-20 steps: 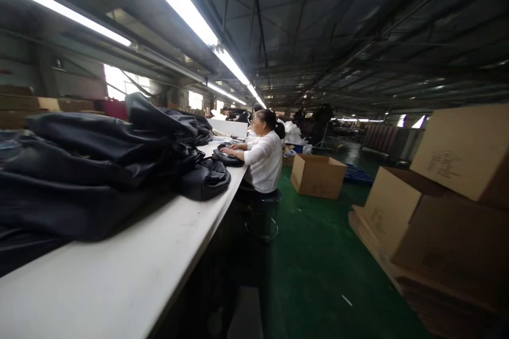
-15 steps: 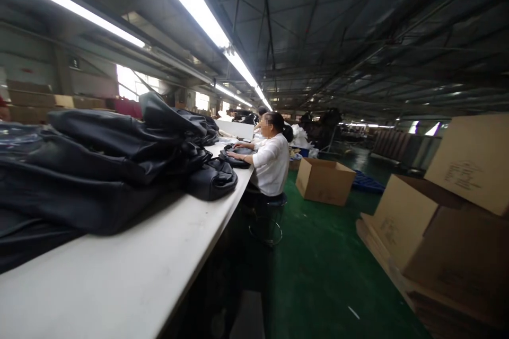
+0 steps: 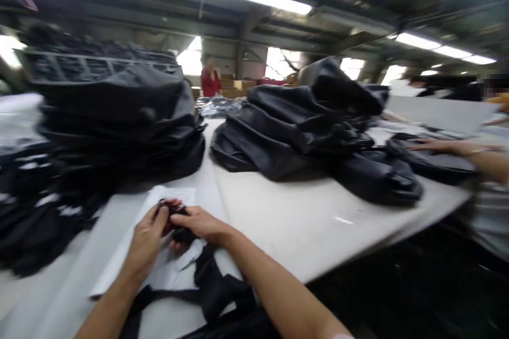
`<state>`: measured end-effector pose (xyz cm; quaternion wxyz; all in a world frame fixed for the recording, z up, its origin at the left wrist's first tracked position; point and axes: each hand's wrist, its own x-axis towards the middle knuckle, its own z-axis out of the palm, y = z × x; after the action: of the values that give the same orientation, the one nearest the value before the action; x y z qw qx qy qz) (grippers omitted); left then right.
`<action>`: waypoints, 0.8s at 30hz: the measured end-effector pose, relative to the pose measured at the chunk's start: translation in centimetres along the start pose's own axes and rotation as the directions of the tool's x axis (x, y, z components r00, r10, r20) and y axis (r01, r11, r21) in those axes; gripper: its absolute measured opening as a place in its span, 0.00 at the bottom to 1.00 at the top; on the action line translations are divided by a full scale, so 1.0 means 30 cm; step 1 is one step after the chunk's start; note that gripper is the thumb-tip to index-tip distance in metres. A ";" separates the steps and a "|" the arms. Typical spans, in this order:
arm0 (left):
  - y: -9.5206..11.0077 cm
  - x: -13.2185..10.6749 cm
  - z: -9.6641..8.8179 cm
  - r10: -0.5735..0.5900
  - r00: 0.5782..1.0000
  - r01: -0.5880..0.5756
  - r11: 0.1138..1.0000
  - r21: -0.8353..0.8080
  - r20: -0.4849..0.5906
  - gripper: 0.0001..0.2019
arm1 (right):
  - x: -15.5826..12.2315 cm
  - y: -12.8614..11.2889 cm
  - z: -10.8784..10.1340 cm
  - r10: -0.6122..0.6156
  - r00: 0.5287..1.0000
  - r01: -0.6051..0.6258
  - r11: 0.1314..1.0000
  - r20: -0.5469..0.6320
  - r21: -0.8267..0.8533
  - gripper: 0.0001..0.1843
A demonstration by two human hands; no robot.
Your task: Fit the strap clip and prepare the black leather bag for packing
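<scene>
Evidently both hands meet on one small black bundle point(image 3: 183, 234), held just above a white sheet point(image 3: 119, 273) near the front of the desk point(image 3: 270, 222). The left hand point(image 3: 147, 238) has its grip closed, thumb and fingers pinching the bundle's upper end; the right hand point(image 3: 201, 222) has its grip closed too, thumb over the top and fingertips showing beneath. Blur hides exactly where each fingertip presses.

Below the wrists, black straps point(image 3: 212, 280) lie in loose bends; whether they join the bundle, I cannot tell. A pale scrap point(image 3: 189, 257) shows just beneath the right hand.

Judging by the limp folds, the bundle should be light and soft, bending easily and hardly fragile, though any hard part inside is too blurred to make out. Pinching close to the edge being worked, with the other grip steadying the thicker folds, looks the surest hold. Smooth straps might slide, so hanging lengths are best kept slack. Beyond stand a left black pile point(image 3: 123, 116) and a right black pile point(image 3: 294, 122).
</scene>
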<state>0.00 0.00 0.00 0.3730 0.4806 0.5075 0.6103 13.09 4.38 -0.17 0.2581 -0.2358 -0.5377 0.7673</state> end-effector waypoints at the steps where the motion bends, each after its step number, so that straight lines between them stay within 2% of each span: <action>1: -0.006 -0.004 -0.044 -0.014 0.999 0.014 1.000 0.002 -0.034 0.35 | 0.027 0.013 0.015 -0.043 0.998 0.043 0.999 -0.038 0.011 0.15; 3: -0.018 0.001 -0.081 -0.023 0.998 0.022 1.000 -0.012 -0.062 0.38 | 0.048 0.025 0.010 -0.092 0.995 0.092 0.995 -0.028 0.022 0.20; 7: -0.008 0.006 -0.060 -0.016 0.997 0.014 1.000 -0.026 -0.075 0.31 | 0.025 0.023 -0.029 -0.116 0.992 0.116 0.993 0.046 0.009 0.31; 11: 0.013 -0.006 -0.059 -0.020 0.996 0.016 0.999 -0.047 -0.089 0.29 | 0.019 0.029 -0.018 -0.128 0.988 0.129 0.992 0.085 -0.003 0.39; 14: 0.003 -0.005 -0.070 -0.008 0.988 -0.004 0.997 -0.081 -0.152 0.28 | 0.033 0.040 -0.010 -0.115 0.993 0.115 0.993 0.000 0.019 0.40; 18: -0.014 -0.002 -0.068 0.008 0.979 -0.031 0.993 -0.112 -0.203 0.28 | 0.048 0.048 -0.021 -0.146 0.979 0.158 0.984 -0.142 0.084 0.30; 20: -0.013 -0.005 -0.064 0.024 0.978 -0.045 0.994 -0.101 -0.207 0.28 | 0.048 0.045 -0.027 -0.169 0.965 0.195 0.974 -0.203 0.117 0.31; 24: 0.007 -0.015 -0.064 0.104 0.973 -0.106 0.994 0.003 -0.207 0.24 | 0.023 0.021 -0.024 -0.213 0.943 0.264 0.947 -0.257 0.183 0.58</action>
<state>-1.73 -0.98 0.06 0.2873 0.4392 0.5150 0.6777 12.92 5.16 -1.06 0.4351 -0.2280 -0.4422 0.7505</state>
